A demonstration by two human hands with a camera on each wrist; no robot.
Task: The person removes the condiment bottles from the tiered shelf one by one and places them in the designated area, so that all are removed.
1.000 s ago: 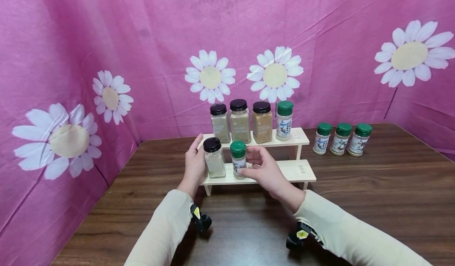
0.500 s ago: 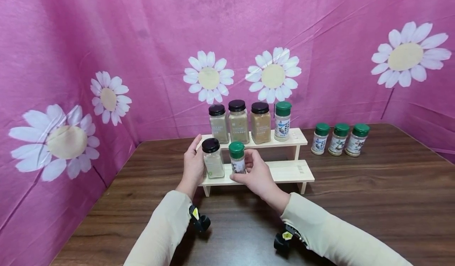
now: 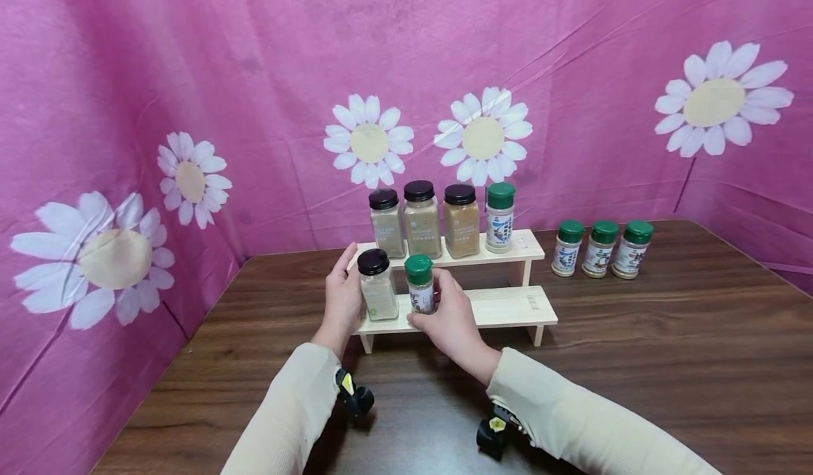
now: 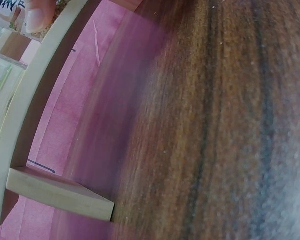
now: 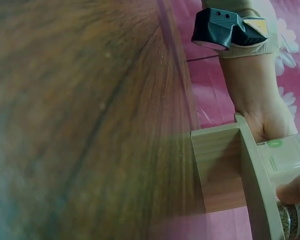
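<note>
While the green-capped jar (image 3: 420, 298) stands on the lower shelf (image 3: 508, 308), just below frame centre, the right hand (image 3: 454, 322) pinches it between thumb and fingers. To its left is a black-capped jar (image 3: 379, 297), the left hand (image 3: 341, 302) alongside, its grip impossible to tell. Four jars (image 3: 461, 229) line the upper shelf (image 3: 528, 242); three shakers (image 3: 598, 257) stand at right.

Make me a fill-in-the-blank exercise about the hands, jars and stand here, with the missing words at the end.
1. The right hand grips a small, round, white-labelled jar whose lid is ____.
2. The left hand is nearest to a square, clear jar with a ____ lid.
3. The pale, two-step wooden stand carries ____ jars on its upper step.
4. Three more small, round jars stand on the dark-brown, wood-grained table, to the stand's ____.

Missing words: green; black; four; right.
</note>
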